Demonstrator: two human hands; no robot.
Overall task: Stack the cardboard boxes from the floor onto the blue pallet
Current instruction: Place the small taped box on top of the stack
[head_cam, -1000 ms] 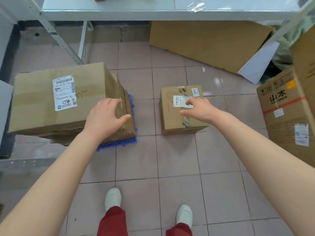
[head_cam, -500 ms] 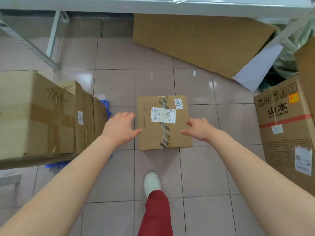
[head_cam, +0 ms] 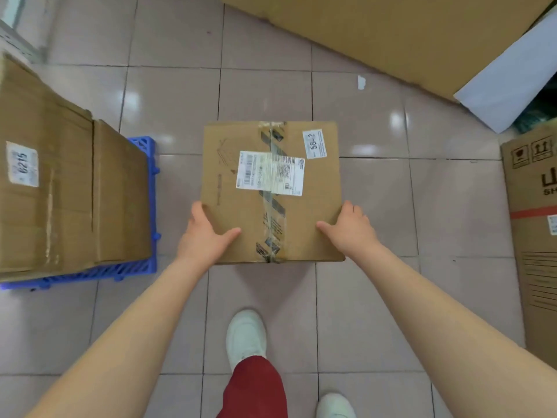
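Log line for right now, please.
step: grasp | small taped box: on floor | left hand, right hand: gripping its sides | blue pallet: loaded, to the left

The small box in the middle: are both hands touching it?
Touching. The head view shows the left hand and right hand pressed against the small box's sides, thumbs on top.

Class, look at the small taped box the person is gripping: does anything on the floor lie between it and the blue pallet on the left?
Nothing visible does. Both the left hand and right hand are on the small taped box, and only bare tile separates it from the blue pallet. The pallet already carries large boxes, so it must go on top.
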